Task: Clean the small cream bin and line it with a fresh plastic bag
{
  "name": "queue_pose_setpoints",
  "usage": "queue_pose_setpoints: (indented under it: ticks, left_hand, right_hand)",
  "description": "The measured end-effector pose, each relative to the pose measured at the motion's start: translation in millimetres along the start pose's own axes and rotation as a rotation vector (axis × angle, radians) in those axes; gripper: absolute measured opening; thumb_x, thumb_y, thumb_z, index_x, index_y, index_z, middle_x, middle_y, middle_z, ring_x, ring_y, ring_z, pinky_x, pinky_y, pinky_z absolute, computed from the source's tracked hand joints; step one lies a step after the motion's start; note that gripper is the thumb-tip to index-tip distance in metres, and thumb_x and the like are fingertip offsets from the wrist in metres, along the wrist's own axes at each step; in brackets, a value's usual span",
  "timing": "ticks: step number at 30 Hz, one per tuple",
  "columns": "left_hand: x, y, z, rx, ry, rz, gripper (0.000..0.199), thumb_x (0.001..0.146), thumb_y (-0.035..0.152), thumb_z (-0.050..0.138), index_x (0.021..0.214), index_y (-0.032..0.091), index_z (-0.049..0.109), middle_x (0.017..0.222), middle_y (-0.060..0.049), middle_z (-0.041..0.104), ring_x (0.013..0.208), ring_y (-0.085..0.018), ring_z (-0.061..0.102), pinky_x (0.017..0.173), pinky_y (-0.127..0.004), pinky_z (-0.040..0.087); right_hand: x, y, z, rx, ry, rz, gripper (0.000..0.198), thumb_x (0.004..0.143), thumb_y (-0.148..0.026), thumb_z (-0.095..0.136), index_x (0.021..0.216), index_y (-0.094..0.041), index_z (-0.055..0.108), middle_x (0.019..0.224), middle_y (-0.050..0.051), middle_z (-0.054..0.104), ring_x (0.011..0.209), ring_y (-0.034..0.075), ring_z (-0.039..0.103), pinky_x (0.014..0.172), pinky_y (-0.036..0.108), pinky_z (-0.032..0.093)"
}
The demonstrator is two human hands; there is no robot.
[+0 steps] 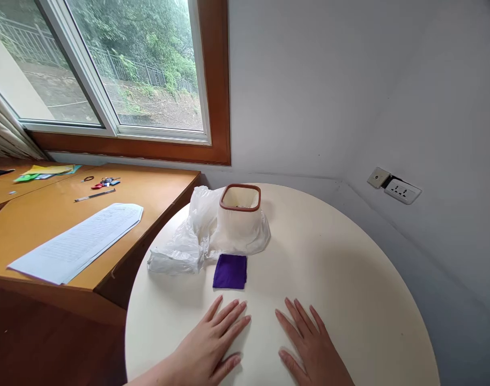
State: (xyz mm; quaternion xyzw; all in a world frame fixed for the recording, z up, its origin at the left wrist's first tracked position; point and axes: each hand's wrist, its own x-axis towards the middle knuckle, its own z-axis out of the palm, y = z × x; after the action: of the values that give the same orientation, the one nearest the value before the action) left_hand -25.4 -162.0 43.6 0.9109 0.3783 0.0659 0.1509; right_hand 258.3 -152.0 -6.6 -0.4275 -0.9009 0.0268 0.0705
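My left hand (pixel 213 343) rests on the round white table (pixel 349 305), its fingers spread and holding nothing. Just beyond its fingertips lies a folded purple cloth (pixel 230 271). To the right, my right hand (pixel 309 343) also lies flat with fingers apart, touching only the tabletop. Behind the cloth stands a small square bin (pixel 240 222) with a brown rim (pixel 240 209). A crumpled white plastic bag (pixel 184 246) is bunched around the bin's lower part and spreads to its left. Small contents show inside the bin, too unclear to name.
On the wooden desk (pixel 164 185) at left are sheets of paper (pixel 80 244), a pen (pixel 94 195), keys (pixel 107 182) and coloured papers (pixel 47 171). A window (pixel 140 64) is above it. Wall sockets (pixel 402 191) are at right.
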Motion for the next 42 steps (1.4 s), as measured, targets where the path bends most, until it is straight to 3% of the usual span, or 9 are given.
queue_pose_setpoints:
  ticks: [6,11,15,19,24,29,32,36,42]
  left_hand:
    - [-2.5,1.2,3.2,0.027,0.048,0.03,0.058,0.091,0.031,0.039,0.143,0.027,0.015,0.147,-0.006,0.026,0.135,-0.027,0.025,0.109,-0.054,0.019]
    - [14.5,5.3,-3.1,0.023,0.176,-0.006,0.043,0.089,0.022,0.039,0.132,0.022,0.038,0.132,-0.009,0.05,0.122,-0.024,0.045,0.103,-0.046,0.035]
    - [50.3,-9.9,-36.4,0.086,0.445,-0.052,0.033,0.089,0.021,0.039,0.12,0.019,0.049,0.12,-0.011,0.056,0.111,-0.023,0.052,0.094,-0.04,0.044]
    - [95.2,-48.1,-85.3,0.172,0.633,-0.115,0.032,0.09,0.023,0.037,0.119,0.019,0.05,0.119,-0.01,0.055,0.111,-0.022,0.052,0.093,-0.038,0.044]
    - [134.5,-100.0,-119.1,0.345,0.508,-0.251,0.04,0.088,0.03,0.044,0.123,0.012,0.045,0.125,-0.014,0.053,0.119,-0.026,0.045,0.104,-0.046,0.028]
    - [147.3,-119.3,-127.7,0.37,0.401,-0.204,0.02,0.085,0.03,0.048,0.089,0.016,0.061,0.09,-0.008,0.067,0.094,-0.024,0.06,0.101,-0.045,0.03]
    - [151.1,-114.2,-130.1,0.373,0.373,-0.17,0.019,0.085,0.028,0.046,0.079,0.018,0.06,0.081,-0.006,0.068,0.085,-0.022,0.061,0.1,-0.045,0.029]
    - [154.9,-96.8,-128.3,0.377,0.37,-0.128,0.017,0.085,0.026,0.046,0.08,0.019,0.06,0.082,-0.005,0.068,0.086,-0.021,0.061,0.101,-0.043,0.027]
    - [159.0,-56.1,-124.0,0.409,0.391,-0.07,0.019,0.088,0.029,0.044,0.087,0.018,0.06,0.079,-0.006,0.067,0.08,-0.022,0.06,0.078,-0.035,0.041]
  right_hand:
    - [-2.9,-5.1,-4.8,0.056,0.013,0.033,0.055,0.091,-0.042,0.035,0.142,-0.032,0.016,0.147,0.003,0.023,0.132,0.027,0.029,0.104,0.052,0.031]
    - [-4.2,-7.6,-6.4,0.074,0.008,0.054,0.052,0.092,-0.041,0.034,0.141,-0.032,0.02,0.146,0.002,0.025,0.133,0.026,0.028,0.105,0.052,0.03]
    - [-4.9,-9.6,-7.6,0.096,0.005,0.072,0.051,0.092,-0.042,0.033,0.141,-0.032,0.022,0.146,0.0,0.026,0.134,0.025,0.026,0.106,0.052,0.03]
    - [-6.6,-11.4,-8.4,0.113,0.011,0.084,0.05,0.092,-0.042,0.033,0.141,-0.033,0.022,0.147,0.0,0.026,0.134,0.023,0.025,0.108,0.051,0.028]
    - [-7.9,-10.8,-7.7,0.12,0.034,0.105,0.047,0.093,-0.039,0.032,0.139,-0.031,0.029,0.145,0.001,0.031,0.133,0.023,0.029,0.107,0.049,0.031]
    - [-7.0,-9.7,-9.5,0.129,0.041,0.115,0.045,0.093,-0.039,0.032,0.137,-0.031,0.033,0.143,0.001,0.035,0.132,0.023,0.032,0.106,0.048,0.033]
    - [-7.4,-9.9,-10.6,0.141,0.044,0.123,0.045,0.093,-0.039,0.032,0.137,-0.031,0.033,0.143,0.0,0.035,0.132,0.023,0.031,0.107,0.048,0.032]
    - [-8.0,-9.9,-9.4,0.175,0.071,0.149,0.043,0.093,-0.037,0.032,0.136,-0.03,0.035,0.142,0.0,0.038,0.131,0.02,0.033,0.108,0.045,0.031]
    - [-7.6,-9.4,-8.1,0.222,0.193,0.191,0.041,0.092,-0.03,0.036,0.133,-0.028,0.04,0.137,0.001,0.043,0.128,0.018,0.038,0.108,0.039,0.033]
